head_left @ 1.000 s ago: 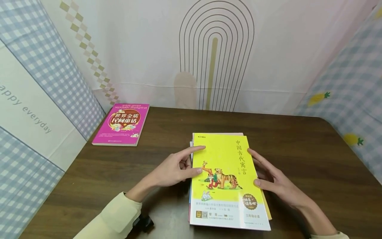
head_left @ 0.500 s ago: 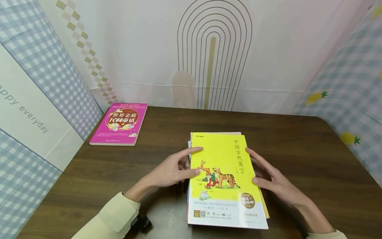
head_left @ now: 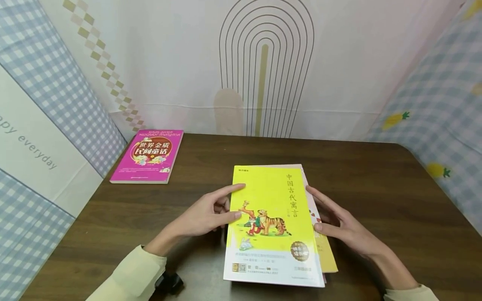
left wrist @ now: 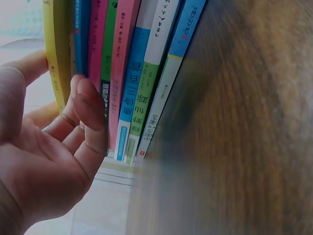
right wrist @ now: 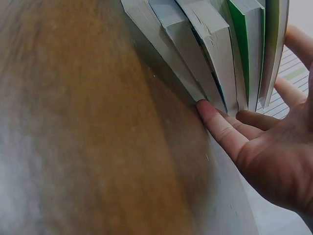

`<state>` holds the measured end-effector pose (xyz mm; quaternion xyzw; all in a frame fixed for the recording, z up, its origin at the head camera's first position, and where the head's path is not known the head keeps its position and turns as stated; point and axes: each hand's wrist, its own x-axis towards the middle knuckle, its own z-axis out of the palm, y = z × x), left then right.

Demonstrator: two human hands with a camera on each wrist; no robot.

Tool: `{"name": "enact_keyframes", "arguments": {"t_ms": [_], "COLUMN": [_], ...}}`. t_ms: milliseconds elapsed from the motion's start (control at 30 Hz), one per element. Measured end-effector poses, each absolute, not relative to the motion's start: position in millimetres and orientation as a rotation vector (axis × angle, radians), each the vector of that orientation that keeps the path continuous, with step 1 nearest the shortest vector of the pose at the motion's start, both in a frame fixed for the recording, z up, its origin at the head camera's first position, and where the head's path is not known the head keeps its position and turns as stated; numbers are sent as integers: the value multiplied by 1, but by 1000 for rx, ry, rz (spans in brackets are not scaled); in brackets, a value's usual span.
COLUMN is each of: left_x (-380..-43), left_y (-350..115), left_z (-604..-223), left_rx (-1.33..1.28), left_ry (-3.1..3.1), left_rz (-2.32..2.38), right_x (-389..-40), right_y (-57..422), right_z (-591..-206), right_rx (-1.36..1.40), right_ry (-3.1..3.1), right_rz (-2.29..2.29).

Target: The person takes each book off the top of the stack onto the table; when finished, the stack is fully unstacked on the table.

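Observation:
A stack of books lies under both hands in the head view, topped by a yellow-and-white book (head_left: 271, 196) with a tiger on its cover. The left hand (head_left: 203, 215) lays its forefinger and thumb over the cover's left edge; its other fingers (left wrist: 90, 117) curl against the coloured spines (left wrist: 129, 88). On the right side, the right hand (head_left: 344, 228) touches the stack with nearly straight fingers (right wrist: 222, 127), along the page edges (right wrist: 215, 44). A pale pink and yellow book (head_left: 327, 255) sticks out beneath the top one, toward the right hand.
A magenta book (head_left: 150, 156) lies flat at the back left of the brown wooden table (head_left: 354, 167). Patterned cloth (head_left: 188, 75) hangs behind the table and along its sides. A small dark object (head_left: 169, 284) shows beside the left sleeve (head_left: 132, 271).
The yellow book has shifted left over the stack, baring more of the pale pink and yellow book on the right. The left hand has moved left with it. The view has also drifted slightly.

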<state>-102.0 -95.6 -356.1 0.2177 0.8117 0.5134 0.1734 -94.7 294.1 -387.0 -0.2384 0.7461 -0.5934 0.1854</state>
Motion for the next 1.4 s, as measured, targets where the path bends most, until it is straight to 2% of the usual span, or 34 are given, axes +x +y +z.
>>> {"name": "enact_keyframes", "arguments": {"t_ms": [533, 1400], "left_x": [-101, -105], "left_y": [-100, -114], "left_z": [-363, -358], "left_rx": [642, 613], "left_ry": [1954, 1771], "left_rz": [1672, 1771], "right_x": [-96, -96], "right_y": [294, 294], "right_z": [-388, -389], "right_rx": [-667, -627], "right_ry": [2099, 2124], "right_rz": [-1664, -1647]}}
